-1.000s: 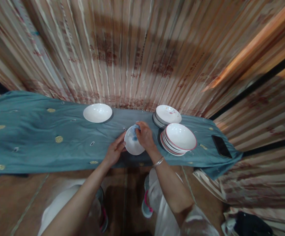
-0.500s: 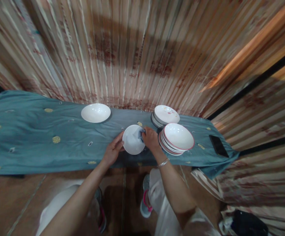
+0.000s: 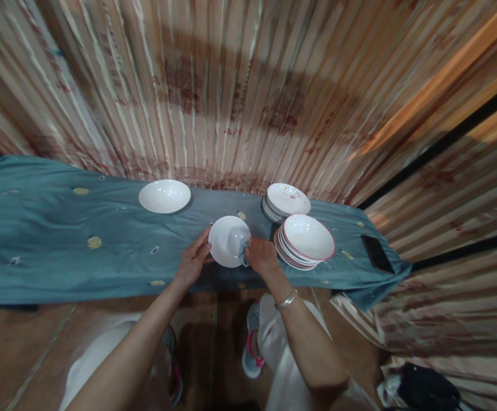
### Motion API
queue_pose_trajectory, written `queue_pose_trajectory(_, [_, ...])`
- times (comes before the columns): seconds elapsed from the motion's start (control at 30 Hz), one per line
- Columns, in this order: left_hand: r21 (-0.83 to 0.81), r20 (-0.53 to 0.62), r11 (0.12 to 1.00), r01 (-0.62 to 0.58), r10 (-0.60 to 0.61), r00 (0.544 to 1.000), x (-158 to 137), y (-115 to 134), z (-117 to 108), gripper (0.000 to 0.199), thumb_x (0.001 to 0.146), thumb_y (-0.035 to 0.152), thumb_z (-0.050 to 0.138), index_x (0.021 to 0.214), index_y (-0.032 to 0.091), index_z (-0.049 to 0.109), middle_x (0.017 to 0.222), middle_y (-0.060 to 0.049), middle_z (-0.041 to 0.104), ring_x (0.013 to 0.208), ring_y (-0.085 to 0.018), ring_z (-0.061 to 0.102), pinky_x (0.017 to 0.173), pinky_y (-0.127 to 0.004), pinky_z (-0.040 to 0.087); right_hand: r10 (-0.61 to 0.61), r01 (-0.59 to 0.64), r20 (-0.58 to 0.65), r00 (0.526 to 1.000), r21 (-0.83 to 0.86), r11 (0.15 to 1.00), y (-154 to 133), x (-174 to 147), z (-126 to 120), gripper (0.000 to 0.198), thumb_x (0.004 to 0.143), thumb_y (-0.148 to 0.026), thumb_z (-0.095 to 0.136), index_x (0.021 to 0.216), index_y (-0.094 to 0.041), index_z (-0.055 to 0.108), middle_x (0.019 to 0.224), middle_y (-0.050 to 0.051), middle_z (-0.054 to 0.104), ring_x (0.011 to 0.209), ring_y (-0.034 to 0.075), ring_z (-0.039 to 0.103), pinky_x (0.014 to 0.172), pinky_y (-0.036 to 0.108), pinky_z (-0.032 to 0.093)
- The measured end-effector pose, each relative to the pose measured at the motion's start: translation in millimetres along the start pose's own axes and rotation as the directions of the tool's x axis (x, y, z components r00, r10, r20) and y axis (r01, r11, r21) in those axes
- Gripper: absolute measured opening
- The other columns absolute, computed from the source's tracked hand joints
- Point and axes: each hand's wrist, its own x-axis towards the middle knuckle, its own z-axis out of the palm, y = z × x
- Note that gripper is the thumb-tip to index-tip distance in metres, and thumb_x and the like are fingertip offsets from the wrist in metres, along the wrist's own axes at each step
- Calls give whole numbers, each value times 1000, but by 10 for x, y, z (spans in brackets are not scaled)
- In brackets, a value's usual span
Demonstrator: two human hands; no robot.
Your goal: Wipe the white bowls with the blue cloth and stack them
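A small white bowl [image 3: 225,242] is held up over the front of the table, tilted toward me. My left hand [image 3: 196,257] grips its left rim, thumb on the near side and fingers behind. Bunched in my right hand [image 3: 263,255] is a blue-grey cloth [image 3: 243,251], pressed against the bowl's right inner rim. Just right of that hand stands a stack of red-rimmed white bowls [image 3: 309,238]. Behind it is a stack of white plates [image 3: 289,199] with a floral print on the top one. A single wide white dish [image 3: 165,196] sits at the back left.
A teal cloth with pineapple prints covers the long, narrow table [image 3: 55,240]. A black phone [image 3: 377,254] lies near its right end. Pleated curtains [image 3: 214,85] hang right behind, and a dark bar [image 3: 445,142] slants along the right side.
My right hand has slid the cloth down along the bowl's right rim, toward me. My left hand keeps its hold on the bowl. The view has shifted slightly.
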Motion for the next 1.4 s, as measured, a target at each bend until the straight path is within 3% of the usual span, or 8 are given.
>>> queue_pose_trajectory(0.37, [-2, -16, 1000, 2, -2, 1000, -3, 14, 17, 69, 72, 44, 67, 136, 20, 56, 130, -8, 64, 114, -32, 61, 75, -39, 60, -220, 168, 193, 956, 254, 952, -113, -97, -225, 26, 91, -30, 53, 104, -16, 72, 107, 12, 74, 103, 23, 67, 82, 28, 45])
queue_pose_trajectory(0.57, [39, -20, 999, -8, 9, 1000, 6, -17, 0, 72, 72, 48, 67, 136, 18, 55, 132, -9, 63, 116, -33, 60, 77, -41, 59, -294, 188, 155, 943, 481, 856, -205, -41, -213, 22, 88, -31, 62, 103, -19, 73, 102, 7, 75, 97, 20, 67, 77, 25, 42])
queue_pose_trajectory(0.67, [82, -29, 996, -33, 35, 999, 27, -48, -18, 72, 72, 50, 65, 136, 17, 56, 131, -10, 64, 118, -32, 59, 89, -45, 54, -311, 191, 116, 943, 578, 794, -264, -9, -194, 18, 87, -26, 64, 100, -19, 74, 94, 5, 75, 86, 17, 66, 73, 24, 41])
queue_pose_trajectory(0.77, [101, -24, 989, -104, 107, 994, 56, -82, -40, 70, 72, 51, 65, 132, 16, 60, 134, -10, 62, 125, -32, 54, 105, -46, 43, -297, 173, 83, 951, 652, 738, -321, 45, -155, 16, 85, -23, 64, 97, -19, 75, 89, 2, 75, 80, 15, 65, 70, 22, 41])
queue_pose_trajectory(0.87, [100, -6, 990, -95, 97, 995, 65, -98, -53, 72, 72, 53, 66, 133, 16, 59, 139, -10, 58, 128, -33, 52, 109, -47, 39, -264, 145, 61, 963, 706, 693, -369, 105, -115, 19, 85, -21, 63, 100, -20, 74, 91, 1, 75, 80, 14, 64, 71, 21, 43])
queue_pose_trajectory(1.07, [38, -3, 999, -24, 24, 1000, 20, -64, -29, 72, 71, 58, 66, 133, 21, 60, 139, -8, 58, 127, -33, 53, 96, -44, 51, -136, 73, 26, 990, 735, 674, -432, 165, -86, 31, 83, -16, 59, 110, -22, 70, 103, 0, 74, 91, 16, 67, 85, 25, 48])
queue_pose_trajectory(1.23, [-45, 35, 999, 14, -13, 999, -1, -40, 12, 76, 67, 58, 72, 134, 24, 58, 140, -8, 57, 121, -35, 56, 84, -46, 58, -43, 113, -111, 993, 761, 638, -460, 234, -63, 35, 82, -14, 54, 114, -20, 66, 111, 2, 72, 100, 17, 66, 93, 27, 47])
queue_pose_trajectory(1.4, [-48, 72, 999, -6, 10, 997, -13, -16, 27, 78, 68, 58, 72, 136, 24, 56, 139, -9, 58, 119, -35, 58, 85, -48, 58, 6, 120, -180, 984, 680, 724, -460, 330, -45, 31, 86, -16, 50, 114, -16, 63, 113, 6, 69, 104, 18, 64, 96, 28, 45])
